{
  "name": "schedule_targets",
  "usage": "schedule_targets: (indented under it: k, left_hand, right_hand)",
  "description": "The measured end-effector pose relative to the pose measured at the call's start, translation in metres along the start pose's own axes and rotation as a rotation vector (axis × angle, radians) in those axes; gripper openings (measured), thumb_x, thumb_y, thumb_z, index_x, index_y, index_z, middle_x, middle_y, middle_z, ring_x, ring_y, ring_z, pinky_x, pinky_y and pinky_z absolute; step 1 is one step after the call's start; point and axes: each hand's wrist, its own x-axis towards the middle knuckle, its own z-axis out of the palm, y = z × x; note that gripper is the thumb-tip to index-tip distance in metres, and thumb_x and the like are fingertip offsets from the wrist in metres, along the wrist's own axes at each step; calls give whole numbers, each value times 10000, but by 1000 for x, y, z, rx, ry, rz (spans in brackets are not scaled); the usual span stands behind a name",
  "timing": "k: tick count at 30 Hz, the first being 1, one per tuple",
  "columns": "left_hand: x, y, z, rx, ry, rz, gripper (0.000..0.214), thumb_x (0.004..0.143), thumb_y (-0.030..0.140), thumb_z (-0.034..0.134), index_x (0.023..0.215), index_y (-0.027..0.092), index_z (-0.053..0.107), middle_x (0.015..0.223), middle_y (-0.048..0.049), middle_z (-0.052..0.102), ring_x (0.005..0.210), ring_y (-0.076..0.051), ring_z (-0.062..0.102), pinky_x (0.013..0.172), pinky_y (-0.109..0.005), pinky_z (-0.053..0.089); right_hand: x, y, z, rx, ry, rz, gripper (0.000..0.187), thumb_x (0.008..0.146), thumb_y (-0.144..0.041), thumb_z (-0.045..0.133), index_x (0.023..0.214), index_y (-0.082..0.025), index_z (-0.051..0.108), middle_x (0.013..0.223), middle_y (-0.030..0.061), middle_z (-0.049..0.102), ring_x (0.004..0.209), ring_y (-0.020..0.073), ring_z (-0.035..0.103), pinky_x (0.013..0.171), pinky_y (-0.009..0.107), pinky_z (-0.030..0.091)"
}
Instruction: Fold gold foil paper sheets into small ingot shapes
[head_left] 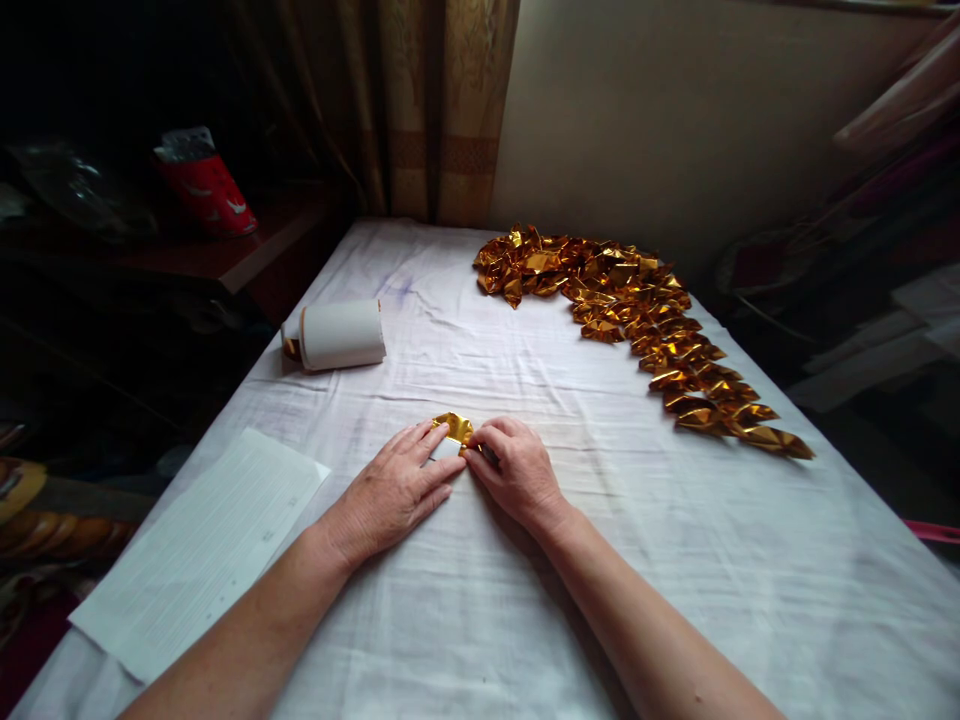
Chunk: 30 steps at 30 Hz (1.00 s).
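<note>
A small piece of gold foil paper (452, 426), showing a white patch on its near part, lies on the white cloth between my hands. My left hand (401, 485) rests flat with its fingers stretched over the left side of the foil paper. At its right edge, my right hand (517, 468) pinches the foil with thumb and forefinger, the other fingers curled in. Part of the foil is hidden under the fingers. Many folded gold foil pieces (615, 275) lie in a heap and in overlapping rows at the far right.
A white cylinder (343, 334) lies on its side at the left of the cloth-covered table (465, 620). Printed paper sheets (206, 550) lie near the left edge. Beyond, a red cup (208, 190) stands on a dark side table (262, 240). A curtain (442, 110) hangs behind.
</note>
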Motion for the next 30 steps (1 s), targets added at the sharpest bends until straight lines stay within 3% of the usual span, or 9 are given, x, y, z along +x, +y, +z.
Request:
schedule_targets:
  k: [7, 15, 24, 30]
  left_hand:
    - [2, -2, -3, -14, -19, 22, 312, 956, 293, 514, 1249, 270, 620, 1494, -97, 457, 1399, -286, 391, 1142, -504, 364]
    - [-1, -19, -8, -197, -48, 39, 238, 960, 294, 510, 1135, 272, 671, 1492, -73, 472, 1414, -250, 381, 1149, -459, 367]
    - [-2, -23, 0, -317, 152, -81, 295, 915, 167, 491, 1203, 224, 522, 1398, -82, 566, 1270, -194, 547, 1068, -393, 472]
    - [-3, -37, 2, -193, 229, -97, 224, 912, 229, 537, 1135, 215, 545, 1354, -93, 592, 1267, -232, 538, 1095, -464, 428]
  right_hand:
    - [-1, 3, 4, -8, 19, -9, 80, 886, -198, 612, 858, -224, 683, 888, 43, 666, 836, 194, 597, 753, 310, 421]
    - [-2, 2, 3, -41, 10, -31, 132, 918, -189, 554, 905, -227, 680, 916, 46, 671, 861, 193, 588, 765, 304, 416]
    - [-5, -9, -5, -60, -17, -147, 168, 907, -153, 520, 941, -216, 673, 1046, 68, 684, 953, 207, 585, 838, 333, 438]
    - [-6, -12, -11, -26, -36, -137, 93, 842, -226, 648, 933, -219, 666, 1059, 66, 686, 958, 220, 599, 857, 356, 452]
